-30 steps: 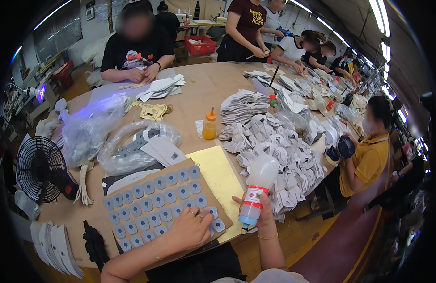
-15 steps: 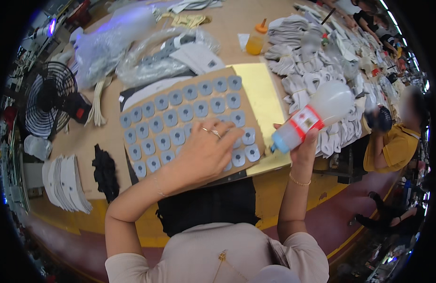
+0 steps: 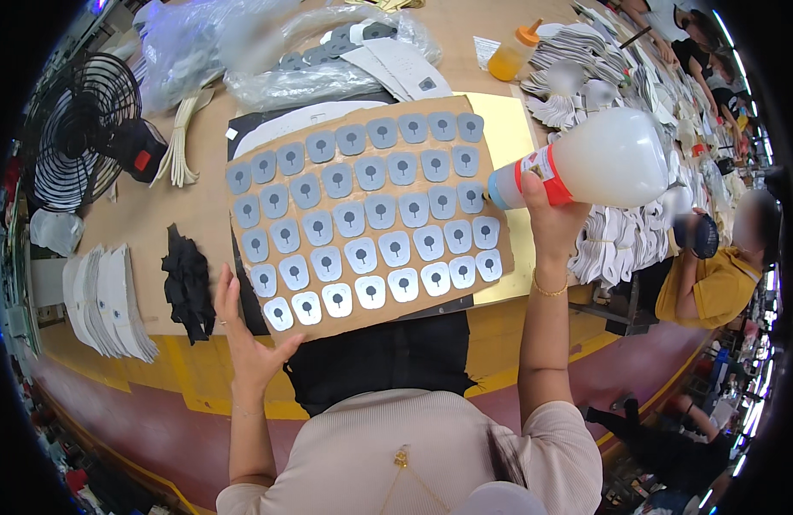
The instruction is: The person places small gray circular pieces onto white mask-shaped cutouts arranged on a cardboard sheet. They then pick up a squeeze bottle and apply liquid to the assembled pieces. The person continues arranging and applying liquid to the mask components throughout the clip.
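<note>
Left hand (image 3: 246,339) now off cardboard sheet (image 3: 362,215)

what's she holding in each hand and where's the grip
The right hand grips a white squeeze bottle near its nozzle end, by the red band. The left hand holds nothing, open at the cardboard sheet's corner.

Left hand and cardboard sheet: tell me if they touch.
Touching. The head view shows the left hand open, fingers against the cardboard sheet's near left edge.

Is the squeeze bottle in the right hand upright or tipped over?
Tipped. The squeeze bottle lies nearly sideways in the right hand, its nozzle end pointing toward the cardboard sheet of grey patches.
</note>
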Demonstrator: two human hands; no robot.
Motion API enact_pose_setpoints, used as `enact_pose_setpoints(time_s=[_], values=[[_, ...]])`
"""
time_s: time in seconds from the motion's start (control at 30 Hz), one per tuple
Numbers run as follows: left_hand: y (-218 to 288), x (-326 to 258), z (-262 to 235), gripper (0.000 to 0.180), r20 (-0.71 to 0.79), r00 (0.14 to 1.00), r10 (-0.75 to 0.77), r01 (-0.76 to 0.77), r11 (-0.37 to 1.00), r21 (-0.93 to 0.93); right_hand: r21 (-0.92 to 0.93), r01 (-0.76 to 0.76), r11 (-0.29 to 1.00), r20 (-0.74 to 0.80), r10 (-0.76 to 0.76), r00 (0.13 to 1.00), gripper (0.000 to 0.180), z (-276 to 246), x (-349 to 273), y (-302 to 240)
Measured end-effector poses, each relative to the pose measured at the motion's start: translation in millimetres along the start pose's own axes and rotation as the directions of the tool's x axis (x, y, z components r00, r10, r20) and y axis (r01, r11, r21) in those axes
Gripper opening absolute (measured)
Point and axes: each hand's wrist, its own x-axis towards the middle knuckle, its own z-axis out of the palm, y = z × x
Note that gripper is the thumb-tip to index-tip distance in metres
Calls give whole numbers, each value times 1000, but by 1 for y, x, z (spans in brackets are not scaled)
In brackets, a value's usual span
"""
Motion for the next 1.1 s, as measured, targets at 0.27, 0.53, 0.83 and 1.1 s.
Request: enact_pose_setpoints(time_s=[0.27, 0.53, 0.83, 1.1], values=[[-3, -6, 2, 112, 34, 999, -19, 19, 1000, 8, -113, 16, 993, 93, -6, 996, 45, 5, 3, 0], [-1, -3, 5, 102, -20, 987, -160, 151, 958, -245, 172, -185, 967, 49, 179, 983, 44, -10, 9, 10], [16, 19, 9, 61, -260, 925, -278, 142, 887, -440, 38, -88, 995, -11, 89, 996, 48, 18, 36, 14], [14, 19, 16, 58, -233, 910, -344, 161, 809, -566, -23, -78, 997, 25, 79, 997, 47, 26, 40, 11]])
